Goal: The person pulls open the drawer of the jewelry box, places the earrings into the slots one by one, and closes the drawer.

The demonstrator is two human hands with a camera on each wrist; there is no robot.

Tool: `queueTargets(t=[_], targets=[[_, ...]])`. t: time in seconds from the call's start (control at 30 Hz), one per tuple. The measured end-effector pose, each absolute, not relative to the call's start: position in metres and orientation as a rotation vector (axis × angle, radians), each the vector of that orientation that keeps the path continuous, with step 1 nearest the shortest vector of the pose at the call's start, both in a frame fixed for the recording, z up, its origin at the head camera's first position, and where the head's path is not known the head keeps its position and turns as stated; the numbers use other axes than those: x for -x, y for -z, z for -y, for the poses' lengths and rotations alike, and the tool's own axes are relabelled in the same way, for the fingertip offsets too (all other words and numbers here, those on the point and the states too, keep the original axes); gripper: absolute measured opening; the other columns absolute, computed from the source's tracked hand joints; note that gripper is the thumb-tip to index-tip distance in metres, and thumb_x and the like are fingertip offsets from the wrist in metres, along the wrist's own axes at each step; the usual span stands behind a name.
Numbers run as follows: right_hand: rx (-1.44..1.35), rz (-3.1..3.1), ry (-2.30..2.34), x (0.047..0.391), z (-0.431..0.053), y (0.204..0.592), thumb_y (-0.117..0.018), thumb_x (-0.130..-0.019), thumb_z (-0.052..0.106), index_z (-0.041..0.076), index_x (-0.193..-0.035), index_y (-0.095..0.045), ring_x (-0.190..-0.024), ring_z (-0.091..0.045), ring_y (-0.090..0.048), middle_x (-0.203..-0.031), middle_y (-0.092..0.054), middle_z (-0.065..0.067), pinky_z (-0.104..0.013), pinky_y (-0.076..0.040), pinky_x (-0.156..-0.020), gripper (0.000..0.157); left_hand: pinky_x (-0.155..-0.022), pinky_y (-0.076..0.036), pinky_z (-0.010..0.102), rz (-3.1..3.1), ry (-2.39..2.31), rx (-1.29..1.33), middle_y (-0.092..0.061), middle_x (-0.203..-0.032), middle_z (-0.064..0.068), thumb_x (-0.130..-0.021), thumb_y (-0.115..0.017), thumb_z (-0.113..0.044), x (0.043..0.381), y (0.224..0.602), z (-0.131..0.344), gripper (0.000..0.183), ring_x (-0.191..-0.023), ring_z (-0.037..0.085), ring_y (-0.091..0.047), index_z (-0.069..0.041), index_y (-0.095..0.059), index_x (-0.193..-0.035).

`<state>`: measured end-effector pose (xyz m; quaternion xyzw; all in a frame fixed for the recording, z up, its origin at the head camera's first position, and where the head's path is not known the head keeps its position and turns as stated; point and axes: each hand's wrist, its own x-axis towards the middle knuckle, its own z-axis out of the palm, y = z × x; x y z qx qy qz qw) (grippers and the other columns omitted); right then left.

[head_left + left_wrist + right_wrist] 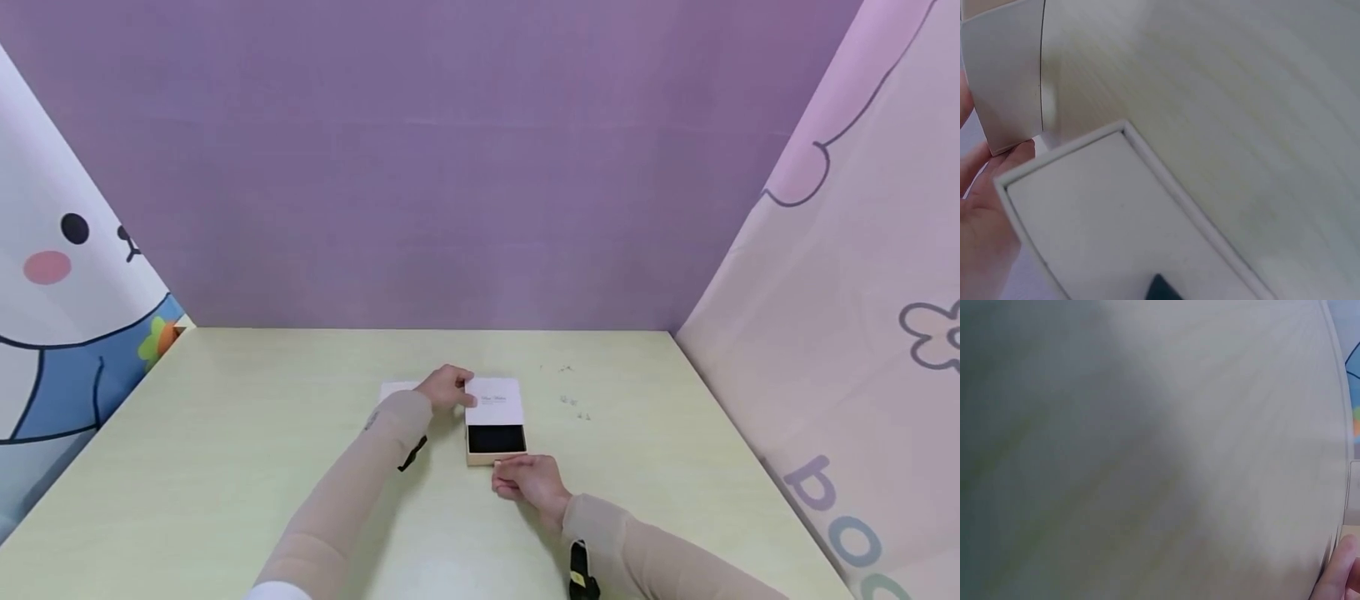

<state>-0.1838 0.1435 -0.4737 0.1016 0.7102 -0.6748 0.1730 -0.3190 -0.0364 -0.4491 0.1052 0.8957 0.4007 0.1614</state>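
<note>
A small box with a white printed sleeve lies on the table, its tan drawer partly out on the near side and showing a black inside. My left hand grips the sleeve at its left edge. At the drawer's near edge, my right hand pinches the front with curled fingers. The left wrist view catches the left hand against the sleeve's white side. Only a few fingers of the right hand appear in the right wrist view, beside the box's edge.
Behind the left wrist lies a white rimmed piece, like a lid or shallow box, mostly covered by the arm in the head view. Small grey marks dot the pale table to the right. A purple panel stands behind.
</note>
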Motion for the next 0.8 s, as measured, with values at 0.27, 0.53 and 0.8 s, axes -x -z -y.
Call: queueTargets(t=[0.27, 0.53, 0.8], targets=[[-0.286, -2.014, 1.920, 0.1821, -0.1432, 0.4711, -0.063, -0.084, 0.006, -0.009, -0.100, -0.063, -0.063, -0.007, -0.064, -0.071, -0.069, -0.004, -0.020, -0.055, -0.062, 0.022, -0.106, -0.035, 0.039, -2.553, -1.180, -0.285, -0.050, -0.133, 0.015, -0.081, -0.070, -0.013, 0.3201, 0.4523, 0.0367, 0.059, -0.124, 0.027, -0.045, -0.001, -0.046, -0.133], [-0.288, -1.986, 1.939, 0.1825, -0.1437, 0.4720, -0.063, -0.083, 0.005, -0.009, -0.100, -0.063, -0.062, -0.007, -0.064, -0.071, -0.069, -0.004, -0.019, -0.055, -0.061, 0.022, -0.106, -0.035, 0.039, -2.552, -1.193, -0.274, -0.050, -0.133, 0.014, -0.081, -0.070, -0.012, 0.3204, 0.4530, 0.0361, 0.058, -0.125, 0.027, -0.044, -0.002, -0.047, -0.133], [-0.236, -1.923, 1.919, 0.1808, -0.1490, 0.4681, -0.064, -0.084, 0.008, -0.009, -0.107, -0.060, -0.066, -0.007, -0.065, -0.077, -0.070, -0.005, -0.019, -0.055, -0.065, 0.029, -0.106, -0.035, 0.039, -2.548, -1.185, -0.266, -0.050, -0.134, 0.014, -0.081, -0.069, -0.012, 0.3197, 0.4517, 0.0353, 0.057, -0.126, 0.027, -0.044, -0.003, -0.046, -0.133]])
